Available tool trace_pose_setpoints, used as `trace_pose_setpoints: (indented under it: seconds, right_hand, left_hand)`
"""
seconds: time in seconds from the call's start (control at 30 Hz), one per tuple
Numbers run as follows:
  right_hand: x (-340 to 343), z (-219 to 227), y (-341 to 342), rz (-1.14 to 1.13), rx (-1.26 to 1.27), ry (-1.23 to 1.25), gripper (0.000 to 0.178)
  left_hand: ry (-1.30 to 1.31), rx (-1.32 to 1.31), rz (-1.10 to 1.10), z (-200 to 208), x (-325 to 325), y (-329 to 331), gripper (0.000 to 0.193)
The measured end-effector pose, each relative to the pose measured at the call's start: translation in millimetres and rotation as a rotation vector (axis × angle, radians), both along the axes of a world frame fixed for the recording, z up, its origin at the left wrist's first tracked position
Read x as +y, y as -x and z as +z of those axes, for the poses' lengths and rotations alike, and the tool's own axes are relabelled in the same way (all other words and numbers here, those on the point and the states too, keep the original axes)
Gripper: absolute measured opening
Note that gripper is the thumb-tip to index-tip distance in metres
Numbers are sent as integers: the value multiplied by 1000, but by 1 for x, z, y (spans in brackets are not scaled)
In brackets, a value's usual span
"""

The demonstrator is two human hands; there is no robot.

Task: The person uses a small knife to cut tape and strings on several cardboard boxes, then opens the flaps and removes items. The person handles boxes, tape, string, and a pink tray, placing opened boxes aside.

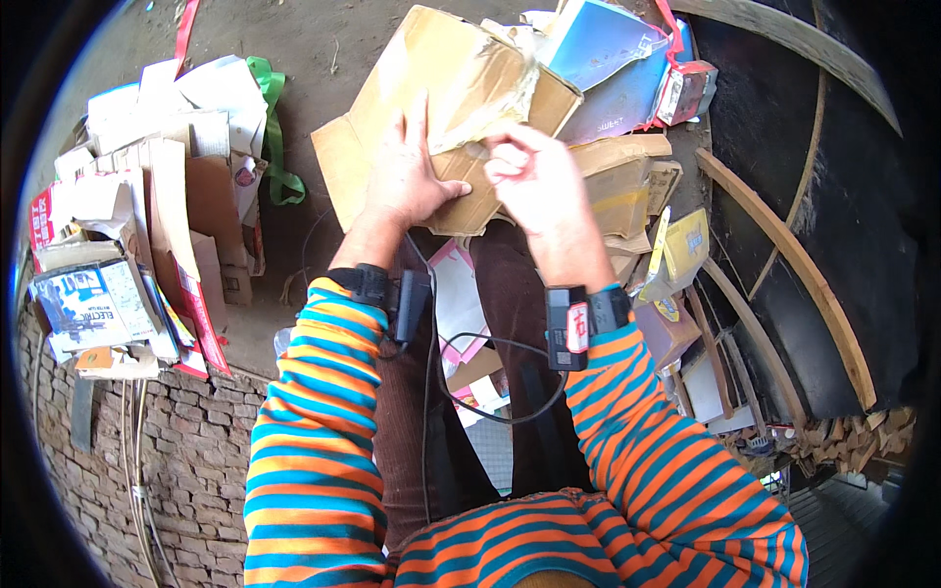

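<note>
A flattened brown cardboard box (392,73) lies tilted in front of me, above my knees. My left hand (407,176) is spread flat on it, fingers apart, bracing its near part. To the right, my right hand (537,176) is closed in a pinch over the cardboard, slightly blurred. A wrinkled strip of clear tape (490,93) runs across the box down to those fingertips, which seem to grip it; the exact hold is partly hidden. Black devices are strapped on both my wrists.
A stack of flattened boxes and paper (147,216) stands at the left, with a green strap (274,127). Blue printed cartons (613,78) and more cardboard (622,186) lie at the right. Curved wooden strips (794,255) cross a black surface. A black cable (500,416) loops between my arms.
</note>
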State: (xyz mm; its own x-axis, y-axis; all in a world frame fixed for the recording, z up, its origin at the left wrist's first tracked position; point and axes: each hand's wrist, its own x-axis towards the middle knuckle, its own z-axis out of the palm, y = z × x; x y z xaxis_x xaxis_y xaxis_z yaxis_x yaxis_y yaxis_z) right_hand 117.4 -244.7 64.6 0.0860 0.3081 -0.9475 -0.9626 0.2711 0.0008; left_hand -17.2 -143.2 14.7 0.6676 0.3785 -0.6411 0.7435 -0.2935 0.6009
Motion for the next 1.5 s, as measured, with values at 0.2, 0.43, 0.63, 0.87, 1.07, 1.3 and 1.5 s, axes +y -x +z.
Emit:
trace_pose_setpoints:
  seconds: [0.2, 0.43, 0.63, 0.87, 1.07, 1.3, 1.5]
  right_hand:
    - [-33, 26, -15, 644, -274, 519, 22]
    - [0, -2, -26, 707, -559, 259, 23]
    - [48, 10, -83, 336, -532, -529, 12]
    - [41, 12, -199, 388, -755, -176, 15]
    - [27, 48, -201, 388, -879, -53, 22]
    - [38, 93, -134, 1019, -1707, -57, 19]
    - [26, 120, -62, 607, -1101, -204, 19]
  left_hand:
    - [0, 14, 15, 6, -8, -3, 134]
    - [-1, 1, 3, 10, -13, 1, 131]
    - [-92, -33, -121, 16, -39, 17, 127]
    - [10, 37, 15, 29, -50, 58, 131]
    - [53, 47, 84, 41, -33, 82, 109]
    - [-491, -309, 231, 104, 5, 3, 67]
    - [-664, -271, 17, 85, -19, -72, 76]
